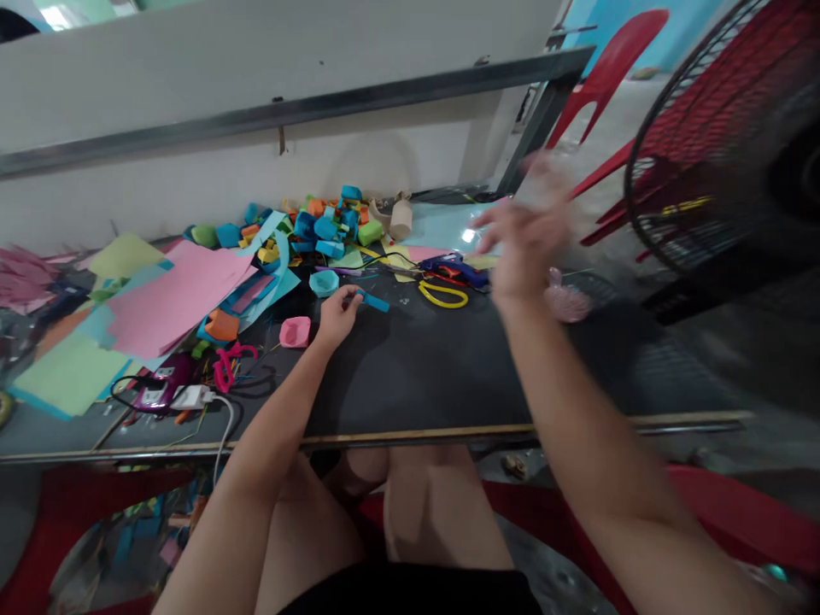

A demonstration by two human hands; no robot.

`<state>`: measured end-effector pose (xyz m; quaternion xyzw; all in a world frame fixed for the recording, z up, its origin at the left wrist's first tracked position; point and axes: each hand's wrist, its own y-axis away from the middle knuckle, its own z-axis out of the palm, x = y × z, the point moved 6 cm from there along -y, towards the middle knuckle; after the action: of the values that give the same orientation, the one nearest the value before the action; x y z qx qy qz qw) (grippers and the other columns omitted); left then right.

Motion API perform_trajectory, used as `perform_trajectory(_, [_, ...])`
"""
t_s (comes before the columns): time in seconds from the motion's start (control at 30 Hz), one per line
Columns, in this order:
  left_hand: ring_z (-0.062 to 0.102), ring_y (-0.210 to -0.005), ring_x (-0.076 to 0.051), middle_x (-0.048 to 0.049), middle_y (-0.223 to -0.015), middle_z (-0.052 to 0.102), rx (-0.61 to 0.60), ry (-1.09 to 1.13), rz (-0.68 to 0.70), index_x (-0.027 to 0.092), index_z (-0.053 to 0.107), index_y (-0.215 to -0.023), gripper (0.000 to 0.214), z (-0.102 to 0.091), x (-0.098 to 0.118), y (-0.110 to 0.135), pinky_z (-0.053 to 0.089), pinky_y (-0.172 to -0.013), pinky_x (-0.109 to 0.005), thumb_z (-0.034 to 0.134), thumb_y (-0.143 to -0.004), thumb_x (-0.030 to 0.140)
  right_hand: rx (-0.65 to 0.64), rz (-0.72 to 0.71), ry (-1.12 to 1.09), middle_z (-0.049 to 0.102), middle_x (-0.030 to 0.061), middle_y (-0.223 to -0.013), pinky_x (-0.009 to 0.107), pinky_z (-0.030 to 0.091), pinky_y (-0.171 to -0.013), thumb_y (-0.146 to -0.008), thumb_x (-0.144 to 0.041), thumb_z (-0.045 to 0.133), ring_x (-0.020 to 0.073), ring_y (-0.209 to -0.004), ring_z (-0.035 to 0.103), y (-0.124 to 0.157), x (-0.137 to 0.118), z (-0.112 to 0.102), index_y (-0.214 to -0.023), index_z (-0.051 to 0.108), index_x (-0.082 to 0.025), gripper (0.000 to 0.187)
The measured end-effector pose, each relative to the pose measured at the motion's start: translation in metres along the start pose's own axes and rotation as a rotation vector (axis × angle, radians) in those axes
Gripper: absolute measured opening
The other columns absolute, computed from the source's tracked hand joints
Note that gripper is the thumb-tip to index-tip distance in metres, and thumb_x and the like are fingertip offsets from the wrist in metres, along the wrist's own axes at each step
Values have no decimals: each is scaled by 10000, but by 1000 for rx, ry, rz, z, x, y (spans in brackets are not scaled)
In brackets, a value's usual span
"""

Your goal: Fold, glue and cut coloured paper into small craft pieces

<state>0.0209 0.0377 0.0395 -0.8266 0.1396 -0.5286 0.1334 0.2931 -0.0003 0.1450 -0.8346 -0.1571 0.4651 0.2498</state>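
My left hand is closed on a narrow blue paper strip, pinched between thumb and fingers just above the dark tabletop. A small light-blue paper cup shape sits just beyond that hand, and a pink one lies to its left. My right hand is raised over the right part of the table, its fingers smeared by motion; whether it holds anything is unclear. Below and left of it lie yellow-handled scissors and a blue glue gun. A pinkish clear plastic item is beside my right wrist.
Folded blue, orange and green paper pieces are heaped at the back, beside a beige roll. Pink paper sheets cover the left. A purple device with cables sits near the front edge. A fan stands at right.
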Motion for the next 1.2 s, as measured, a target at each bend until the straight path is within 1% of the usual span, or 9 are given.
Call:
perform_trajectory(0.03, [588,-673,-120,0,-800,677,0,-13,3,191,673,-866,79,-1,0,0,486,-703,-247,603,-841,218,113,-8,-75,707,129,-1033,274,517,-650,-981,-565,370,170,-818,671,9,-1,29,-1314,557,-195,532])
perform_trajectory(0.1, [626,-750,-136,-14,-841,697,13,-13,-3,188,675,-882,91,-3,-1,0,504,-751,-258,593,-848,205,30,-12,-91,733,103,-1035,300,531,-635,-835,-548,650,199,-798,677,24,-2,94,-1177,647,-205,484])
perform_trajectory(0.17, [650,-821,-146,-27,-888,714,29,3,-10,183,676,-887,97,-5,-2,-1,513,-799,-265,587,-849,191,-139,-59,-59,753,78,-1031,348,551,-765,-799,-462,711,223,-859,701,35,-2,141,-1093,693,-219,382])
perform_trajectory(0.2, [654,-835,-147,-30,-901,719,30,12,-10,180,677,-888,97,-5,-2,-1,513,-814,-268,590,-848,191,-136,-57,-56,757,73,-1029,355,545,-807,-828,-424,680,227,-899,706,38,1,150,-1073,700,-222,318])
perform_trajectory(0.4, [639,-814,-141,-25,-858,705,-42,126,5,177,683,-895,120,1,-3,-4,505,-812,-270,622,-838,263,-48,89,-123,769,75,-957,298,510,-683,-878,-394,605,206,-830,704,43,22,142,-969,727,-196,249])
perform_trajectory(0.6, [588,-690,-116,-22,-799,678,-121,353,-92,182,679,-915,246,9,-4,-2,471,-634,-239,682,-781,389,-52,52,-127,765,81,-978,310,517,-724,-885,-405,603,208,-864,693,43,17,141,-914,739,-203,245])
perform_trajectory(0.77, [456,-518,-59,30,-659,598,-114,454,-170,187,663,-871,253,11,-8,-1,352,-489,-195,768,-709,351,-52,27,-147,759,69,-974,304,508,-688,-871,-367,599,199,-848,677,42,17,139,-892,730,-215,202])
perform_trajectory(0.93, [513,-600,-74,9,-725,645,-27,370,-87,187,721,-855,195,5,-6,0,415,-551,-207,767,-715,315,-80,22,-164,758,61,-959,307,503,-686,-861,-350,594,196,-834,668,41,18,140,-875,726,-219,186])
perform_trajectory(1.2, [573,-692,-116,-20,-804,684,-68,313,-121,188,727,-894,221,8,-5,2,466,-638,-255,742,-749,354,-41,24,-215,754,73,-947,312,515,-692,-854,-393,618,201,-827,680,44,13,137,-898,723,-199,225])
